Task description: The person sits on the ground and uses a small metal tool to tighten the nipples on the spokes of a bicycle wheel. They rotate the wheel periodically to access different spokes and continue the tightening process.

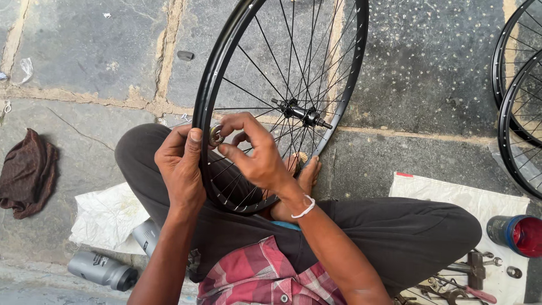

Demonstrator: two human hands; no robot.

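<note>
A black spoked bicycle wheel (217, 73) stands upright between my crossed legs, its hub (299, 112) in the middle. My left hand (180, 166) grips the rim at its left side, thumb up. My right hand (254, 149) reaches through from the right and pinches a small round metal tool (215, 135) against the rim and spokes. A white band circles my right wrist. Both hands meet at the same spot on the rim.
Stone slab floor. A brown cloth (27, 172) lies at left, a grey bottle (104, 270) near my left knee, white sheets (107, 217) under my legs. Tools (471, 277) and a red-topped can (516, 234) lie at right. Two more wheels (516, 96) lean at the right edge.
</note>
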